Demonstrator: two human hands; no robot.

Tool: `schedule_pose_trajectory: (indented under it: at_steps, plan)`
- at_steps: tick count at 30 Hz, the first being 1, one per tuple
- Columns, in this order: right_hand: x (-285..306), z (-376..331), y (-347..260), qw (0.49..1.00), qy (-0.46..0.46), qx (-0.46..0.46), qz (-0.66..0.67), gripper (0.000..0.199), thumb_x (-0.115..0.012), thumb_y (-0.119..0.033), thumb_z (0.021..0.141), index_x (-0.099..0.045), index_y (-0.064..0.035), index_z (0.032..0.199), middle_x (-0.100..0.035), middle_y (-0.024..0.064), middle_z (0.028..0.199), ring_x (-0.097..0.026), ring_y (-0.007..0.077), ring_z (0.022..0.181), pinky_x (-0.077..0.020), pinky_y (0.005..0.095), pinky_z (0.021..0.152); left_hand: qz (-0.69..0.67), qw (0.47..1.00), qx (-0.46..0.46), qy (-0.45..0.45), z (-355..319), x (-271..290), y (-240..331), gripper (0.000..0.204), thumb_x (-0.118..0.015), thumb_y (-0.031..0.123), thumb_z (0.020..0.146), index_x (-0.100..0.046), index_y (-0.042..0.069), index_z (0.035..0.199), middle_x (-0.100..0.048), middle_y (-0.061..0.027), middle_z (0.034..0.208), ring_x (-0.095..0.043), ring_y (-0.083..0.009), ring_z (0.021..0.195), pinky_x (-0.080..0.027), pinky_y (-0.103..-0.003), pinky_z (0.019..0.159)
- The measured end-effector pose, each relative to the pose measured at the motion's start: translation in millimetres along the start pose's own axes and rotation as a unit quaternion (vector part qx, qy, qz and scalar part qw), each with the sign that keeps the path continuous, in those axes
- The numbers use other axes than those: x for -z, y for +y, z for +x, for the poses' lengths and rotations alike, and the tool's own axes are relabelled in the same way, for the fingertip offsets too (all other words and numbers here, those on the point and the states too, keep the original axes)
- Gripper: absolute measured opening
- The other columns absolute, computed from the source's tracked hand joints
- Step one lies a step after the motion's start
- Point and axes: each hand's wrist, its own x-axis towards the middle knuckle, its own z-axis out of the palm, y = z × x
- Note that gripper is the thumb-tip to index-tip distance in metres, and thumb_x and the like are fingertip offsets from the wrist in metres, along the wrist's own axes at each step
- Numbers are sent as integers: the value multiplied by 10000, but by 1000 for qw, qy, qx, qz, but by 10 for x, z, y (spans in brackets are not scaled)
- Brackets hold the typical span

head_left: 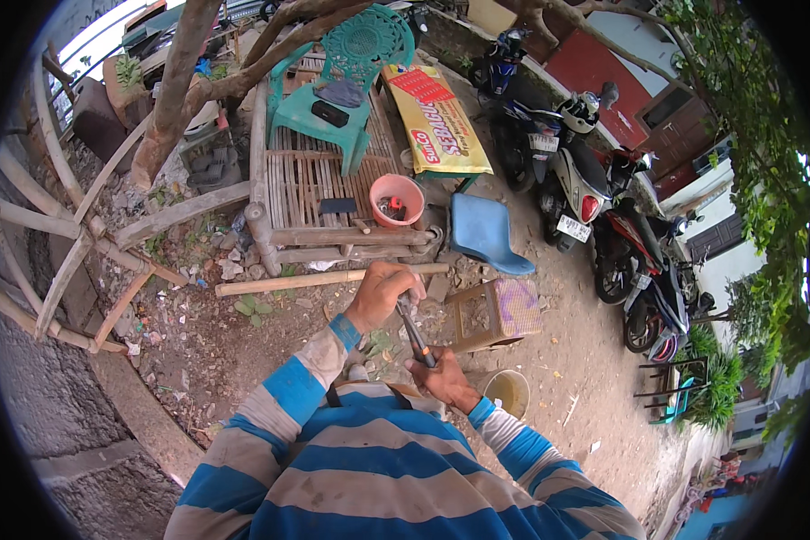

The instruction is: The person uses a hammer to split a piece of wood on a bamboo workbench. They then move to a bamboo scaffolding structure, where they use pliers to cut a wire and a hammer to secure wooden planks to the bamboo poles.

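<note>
My left hand (383,297) is closed in front of my chest, its fingers curled together; whatever they hold, if anything, is hidden. Lower and to the right, my right hand (447,382) grips a slim hand tool (414,333) with a dark handle, an orange mark and a greyish metal part. The tool slants up toward the left hand, and its upper end reaches the left fingers. I cannot tell whether it is pliers or a blade. Beyond the hands, a pink bucket (396,189) with small items inside and a flat black object (337,205) sit on a bamboo platform (292,189).
A green plastic chair (319,121) stands on the platform. Right of it are a yellow banner-covered table (441,135), a blue seat (481,229), a woven-top stool (513,309) and a pale bucket (508,393). A bamboo pole (288,283) lies ahead; parked motorbikes (580,180) line the right.
</note>
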Motion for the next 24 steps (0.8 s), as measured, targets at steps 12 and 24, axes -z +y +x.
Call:
schedule_pose_trajectory:
  at_steps: [12, 24]
  plan:
    - [-144, 848, 390, 995, -38, 87, 32, 242, -704, -151, 971, -619, -8, 795, -611, 60, 616, -570, 152, 531, -457, 331, 502, 113, 987, -105, 53, 84, 386, -2, 411, -509, 213, 972, -728, -66, 764, -733, -149, 734, -688, -203, 668, -531, -321, 693]
    - [-123, 1310, -141, 969, -242, 21, -41, 318, -617, -308, 1017, -608, 7, 1060, -683, 159, 764, -679, 254, 627, -537, 397, 529, 65, 984, -88, 140, -138, 941, 30, 419, -527, 235, 1007, -730, -84, 827, -744, -221, 835, -712, -279, 718, -583, -365, 679]
